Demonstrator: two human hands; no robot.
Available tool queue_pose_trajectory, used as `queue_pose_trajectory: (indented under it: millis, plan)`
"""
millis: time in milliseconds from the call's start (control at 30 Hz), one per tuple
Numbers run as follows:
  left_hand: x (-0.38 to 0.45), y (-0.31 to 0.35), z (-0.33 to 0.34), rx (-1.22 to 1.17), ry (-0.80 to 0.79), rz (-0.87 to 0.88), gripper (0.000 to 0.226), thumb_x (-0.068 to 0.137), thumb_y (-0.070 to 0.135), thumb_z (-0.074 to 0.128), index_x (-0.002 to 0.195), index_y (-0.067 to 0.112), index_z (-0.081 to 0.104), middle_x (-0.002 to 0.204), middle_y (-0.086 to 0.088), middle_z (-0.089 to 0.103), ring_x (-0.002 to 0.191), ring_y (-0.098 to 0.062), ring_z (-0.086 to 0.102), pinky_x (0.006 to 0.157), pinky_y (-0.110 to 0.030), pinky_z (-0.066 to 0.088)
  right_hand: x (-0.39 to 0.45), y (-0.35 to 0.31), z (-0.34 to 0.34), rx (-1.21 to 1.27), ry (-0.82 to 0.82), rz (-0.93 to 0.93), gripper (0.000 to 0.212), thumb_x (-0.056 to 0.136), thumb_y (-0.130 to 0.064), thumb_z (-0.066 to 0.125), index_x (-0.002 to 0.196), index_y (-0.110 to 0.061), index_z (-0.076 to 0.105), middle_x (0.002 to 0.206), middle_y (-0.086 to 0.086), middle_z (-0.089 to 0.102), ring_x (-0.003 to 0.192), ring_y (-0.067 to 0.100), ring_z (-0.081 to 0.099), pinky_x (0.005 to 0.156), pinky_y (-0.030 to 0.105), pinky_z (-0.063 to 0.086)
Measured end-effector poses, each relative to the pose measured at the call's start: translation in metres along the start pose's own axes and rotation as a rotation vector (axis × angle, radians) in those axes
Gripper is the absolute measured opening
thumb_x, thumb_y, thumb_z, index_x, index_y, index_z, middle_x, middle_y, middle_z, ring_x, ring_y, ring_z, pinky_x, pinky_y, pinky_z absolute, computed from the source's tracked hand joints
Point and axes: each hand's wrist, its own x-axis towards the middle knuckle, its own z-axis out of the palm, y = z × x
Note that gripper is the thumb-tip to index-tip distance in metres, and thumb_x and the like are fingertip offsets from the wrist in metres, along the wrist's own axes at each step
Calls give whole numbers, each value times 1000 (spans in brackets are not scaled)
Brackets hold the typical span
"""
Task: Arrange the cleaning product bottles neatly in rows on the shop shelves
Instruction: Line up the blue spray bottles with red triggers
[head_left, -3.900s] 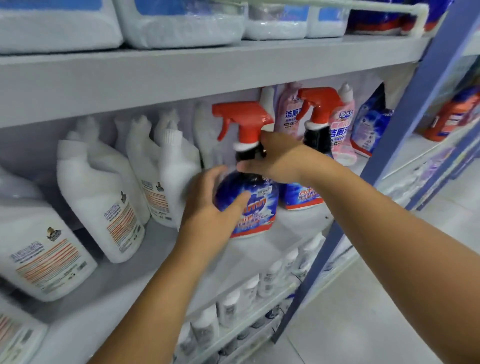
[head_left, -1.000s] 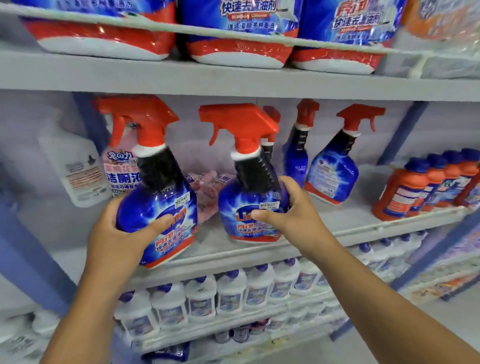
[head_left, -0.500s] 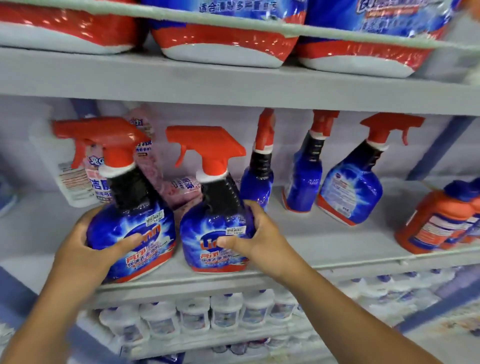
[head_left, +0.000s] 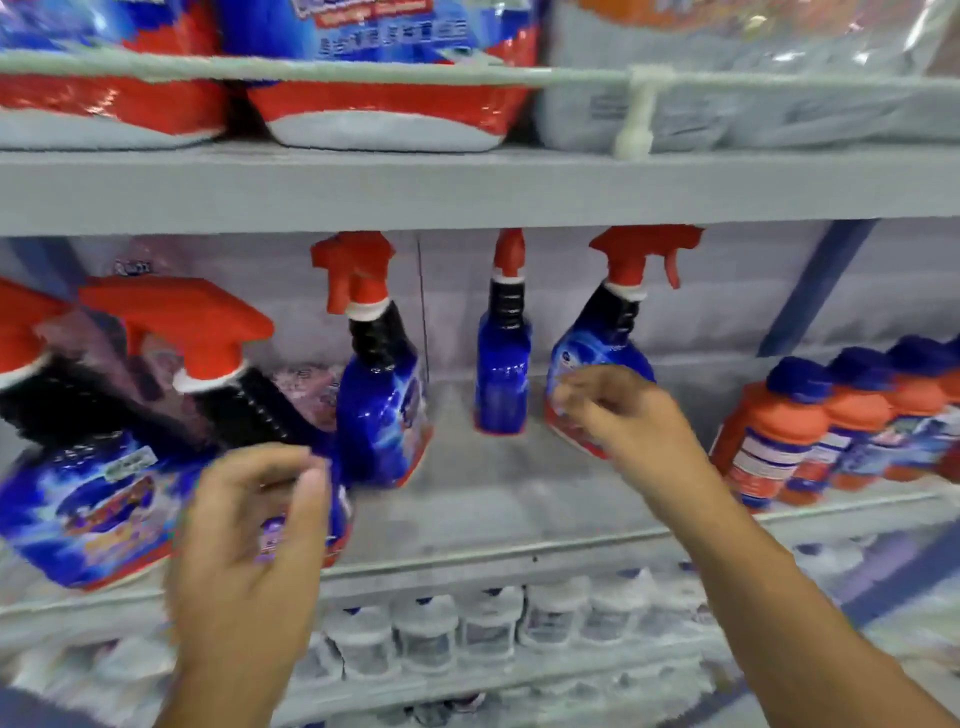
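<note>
Both hands have let go of the two front spray bottles.

Half a second ago each hand held a bottle. Now the left hand (head_left: 244, 540) hangs in front of the near spray bottle (head_left: 228, 415), fingers (head_left: 306, 499) loosely curled and holding nothing. The right hand (head_left: 618, 415) reaches toward the tilted spray bottle (head_left: 597, 348) at the back of the shelf (head_left: 493, 499), fingers spread just before it. That one probably gets straightened next.

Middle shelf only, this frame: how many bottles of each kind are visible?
Blue spray bottles with red triggers: 5, the nearest two at far left and under the left hand; the rightmost behind the right hand.
Orange bottles with blue caps: 3 clear; more may be cut off.
Total: 8.
</note>
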Motion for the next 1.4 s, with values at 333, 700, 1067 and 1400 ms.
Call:
queue_pose_trajectory:
  millis: [333,700,1067,1400]
  plan:
    - [72,-2,181,82,-218,-207,49,84,39,80,124,17,61,116,-1,69,98,-10,67,86,-22,50,68,10,-52,-115,203,31,46,81,-44,76,118,-24,58,116,-1,66,104,18,65,94,36,52]
    - [105,-9,233,269,-214,-135,40,87,43,75,119,21,62,111,1,71,103,-22,67,85,-30,50,91,11,-39,-206,95,-71,31,89,-34,72,113,-19,60,106,0,71,97,22,67,85,37,54]
    - [72,-12,164,195,-340,-140,17,89,26,73,100,30,61,87,21,67,80,8,62,71,-15,43,40,6,-56,-469,32,-29,59,77,-58,76,125,-37,51,118,-2,56,106,23,61,92,40,52]
    - [57,-15,151,80,-378,-171,22,94,15,66,95,35,58,87,24,66,74,21,59,66,-3,42,45,-19,-86,-254,-370,-80,53,87,-21,78,130,-41,55,121,-14,69,114,8,64,105,42,51]
